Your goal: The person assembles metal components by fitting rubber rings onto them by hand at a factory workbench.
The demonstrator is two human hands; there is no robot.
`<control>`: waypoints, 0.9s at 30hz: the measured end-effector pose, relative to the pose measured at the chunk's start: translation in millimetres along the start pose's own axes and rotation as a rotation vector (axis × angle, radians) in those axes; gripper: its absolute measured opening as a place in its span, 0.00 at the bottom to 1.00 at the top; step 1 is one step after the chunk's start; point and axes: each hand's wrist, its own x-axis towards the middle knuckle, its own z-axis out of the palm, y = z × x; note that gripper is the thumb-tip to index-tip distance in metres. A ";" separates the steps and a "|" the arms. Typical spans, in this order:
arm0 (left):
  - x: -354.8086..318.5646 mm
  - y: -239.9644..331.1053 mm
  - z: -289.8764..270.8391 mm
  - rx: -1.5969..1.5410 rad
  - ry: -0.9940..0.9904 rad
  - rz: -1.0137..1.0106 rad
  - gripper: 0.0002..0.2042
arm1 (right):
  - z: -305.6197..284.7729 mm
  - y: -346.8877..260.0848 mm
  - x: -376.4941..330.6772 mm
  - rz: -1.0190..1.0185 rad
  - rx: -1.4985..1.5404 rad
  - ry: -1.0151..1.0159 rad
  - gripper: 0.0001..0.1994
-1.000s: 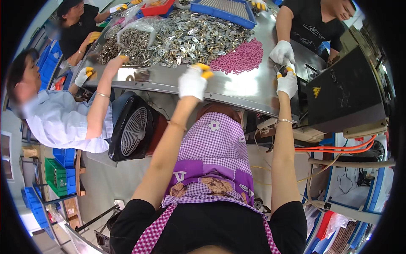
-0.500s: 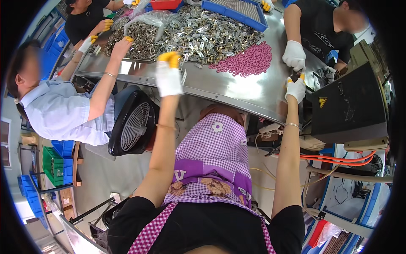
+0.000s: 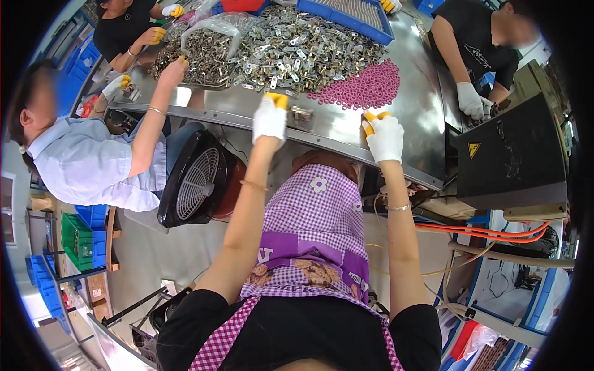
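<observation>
My left hand [image 3: 270,119], in a white glove with yellow fingertips, is over the front edge of the metal table with its fingers bent and closed. What is between them is hidden. Right beside it is a small, blurred silver metal piece [image 3: 301,114]; I cannot tell whether the hand touches it. My right hand [image 3: 384,137], gloved alike, hovers at the table edge just below the pink rings [image 3: 362,86]. Its yellow fingertips point up and left, somewhat apart, with nothing visible in them. Behind the left hand lies a large heap of small metal clips [image 3: 297,52].
A blue tray [image 3: 346,21] rests on the heap's far side. Darker metal parts [image 3: 207,55] and clear plastic lie at left. Co-workers sit left and right, their hands over the table. A black fan [image 3: 201,179] stands below left; a dark machine box [image 3: 513,151] is at right.
My right hand has come left from beside the co-worker's glove to near the rings. My left hand has moved right and slightly down. The silver piece now shows beside it.
</observation>
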 end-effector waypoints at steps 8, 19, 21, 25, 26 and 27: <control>-59.6 55.8 37.8 0.415 -0.140 0.137 0.10 | 19.2 23.5 -10.4 0.323 0.357 0.073 0.13; -71.5 52.6 25.8 0.385 -0.308 0.423 0.14 | -12.5 -2.4 -8.4 0.043 0.765 -0.047 0.10; -74.4 63.5 24.1 0.323 -0.382 0.416 0.14 | -13.0 -1.8 -6.9 0.138 0.858 -0.171 0.10; -77.1 75.8 23.5 0.231 -0.501 0.171 0.14 | -12.6 0.8 -5.2 0.188 1.061 -0.275 0.13; -74.6 76.6 26.4 0.232 -0.504 0.175 0.14 | -12.0 -0.4 -5.2 0.190 1.061 -0.270 0.13; -69.9 77.8 33.4 0.168 -0.493 0.148 0.14 | -10.3 -2.0 -5.5 0.202 1.032 -0.248 0.13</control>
